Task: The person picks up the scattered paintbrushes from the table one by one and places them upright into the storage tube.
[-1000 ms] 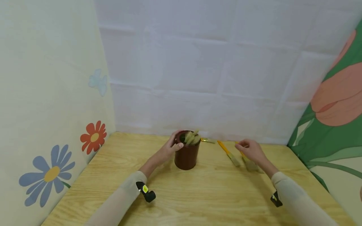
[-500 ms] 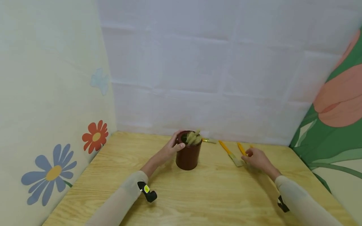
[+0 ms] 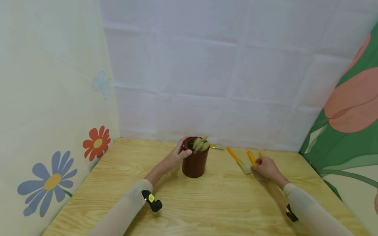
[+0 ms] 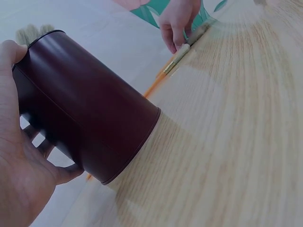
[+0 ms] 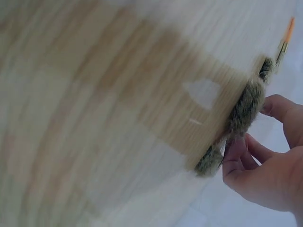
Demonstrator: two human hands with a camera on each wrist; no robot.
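Note:
A dark red cup point(image 3: 195, 164) stands on the wooden table point(image 3: 206, 203) with several brushes point(image 3: 200, 144) bristle-up inside. My left hand point(image 3: 181, 151) grips its rim and side; the left wrist view shows the cup point(image 4: 90, 109) in my palm point(image 4: 19, 161). To the right, my right hand point(image 3: 260, 165) lies low on the table over a yellow-handled paintbrush point(image 3: 251, 157). In the blurred right wrist view its curled fingers point(image 5: 241, 156) pinch the brush at the bristles point(image 5: 246, 109).
Another yellow-handled brush point(image 3: 238, 160) lies between the cup and my right hand. A further one point(image 3: 217, 147) lies behind the cup by the white back wall. Flowered panels close off the left and right sides.
My right hand has dropped from above the brush down onto it and closed its fingers at the bristle end. My left hand stays on the cup.

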